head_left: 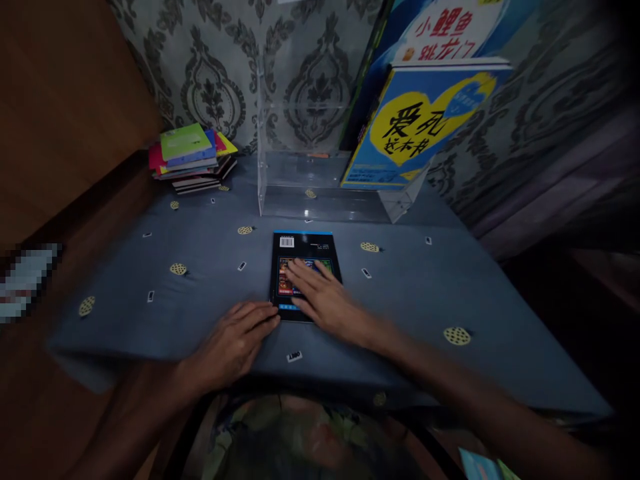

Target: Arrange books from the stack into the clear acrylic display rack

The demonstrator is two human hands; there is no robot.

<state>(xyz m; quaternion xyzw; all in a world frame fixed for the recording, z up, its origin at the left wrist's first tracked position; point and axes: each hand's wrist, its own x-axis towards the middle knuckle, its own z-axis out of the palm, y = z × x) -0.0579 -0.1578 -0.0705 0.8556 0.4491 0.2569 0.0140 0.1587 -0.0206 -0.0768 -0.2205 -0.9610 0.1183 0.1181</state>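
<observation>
A small black book [306, 244] lies flat on the tablecloth in front of me, its barcode side up, with a coloured picture panel in the middle and a blue strip at the far edge. My right hand [325, 293] rests palm down on it, fingers spread across the picture panel and hiding part of it. Beside the book's near left corner lies my left hand [243, 333], its fingers stretched out together with the tips touching that corner. Its thumb is hidden.
Behind the book stands a clear acrylic rack [325, 203]. On its right side leans a blue and yellow book [377, 160], with a larger picture book [443, 30] behind. Several thin books form a stack [193, 157] at the back left. The table [400, 307] ends close to my body.
</observation>
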